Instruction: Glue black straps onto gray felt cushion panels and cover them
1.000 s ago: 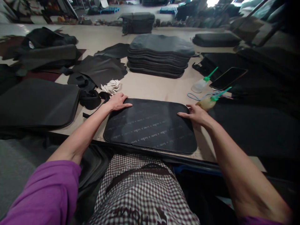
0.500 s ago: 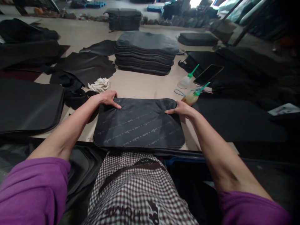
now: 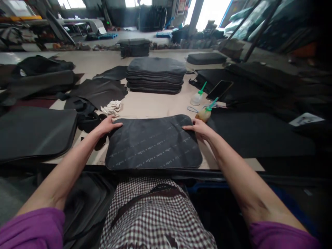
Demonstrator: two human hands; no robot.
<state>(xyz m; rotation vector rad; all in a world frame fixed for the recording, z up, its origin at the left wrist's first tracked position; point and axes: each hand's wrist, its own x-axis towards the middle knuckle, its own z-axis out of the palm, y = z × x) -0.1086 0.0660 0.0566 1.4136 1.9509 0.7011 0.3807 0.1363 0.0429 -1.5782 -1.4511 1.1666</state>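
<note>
Pale desk point(image 3: 153, 106) carries the black panel point(image 3: 153, 145) at its six o'clock edge, seemingly for easy reach. The person's left hand point(image 3: 107, 126) and right hand point(image 3: 201, 128) pinch the panel's corners at eleven and one, each grip nearly closed, thumbs on top, likely to keep it even; a black stack point(image 3: 155, 76) sits beyond at twelve, apparently leaving them room

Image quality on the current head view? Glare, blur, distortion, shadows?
Head view: the doorway at the top is blown out; dark vignette fills the right edge; background soft and hazy; wide-angle stretch on both forearms near the frame edges; faint sheen on the printed black panel, its print only partly legible; the black sheets at right sink into shadow, little detail; both hands fairly clear.
</note>
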